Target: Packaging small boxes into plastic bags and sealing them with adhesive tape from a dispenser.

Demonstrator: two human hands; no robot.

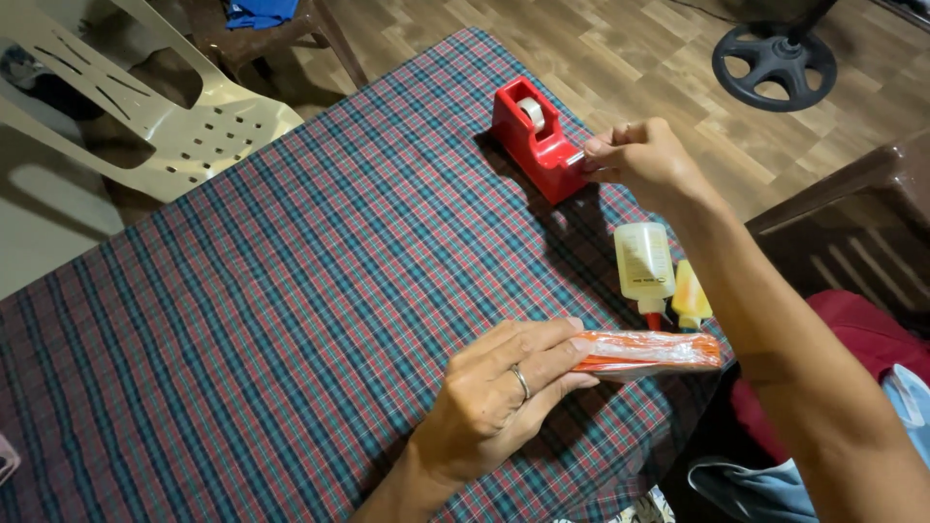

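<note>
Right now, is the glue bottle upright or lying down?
Lying down: the glue bottle lies flat on the tablecloth, red cap toward the person.

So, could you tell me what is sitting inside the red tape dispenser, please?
A pale roll of tape sits in the red tape dispenser. The right hand pinches at its front end, hiding the cutter and any pulled tape.

Bare forearms, ring (520, 380) on left hand (504, 392)
</note>
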